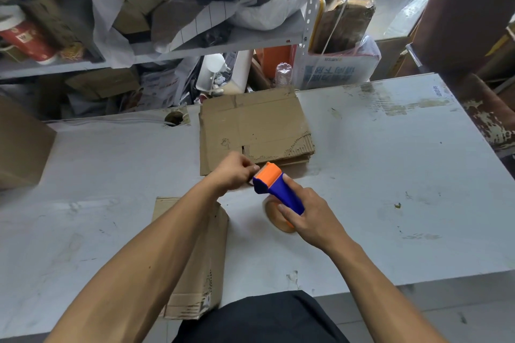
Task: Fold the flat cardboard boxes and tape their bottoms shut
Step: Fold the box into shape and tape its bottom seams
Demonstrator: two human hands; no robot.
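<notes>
A blue and orange tape dispenser with a roll of clear tape is held above the grey table. My right hand grips its blue handle. My left hand pinches at the toothed orange end, where the tape end seems to be. A stack of flat cardboard boxes lies just beyond the hands. A cardboard box lies under my left forearm near the table's front edge, partly hidden.
A large cardboard box stands at the table's left edge. Cluttered metal shelves with boxes and bags rise behind the table. A cable hole sits at the back. A worn brown chair is at the right.
</notes>
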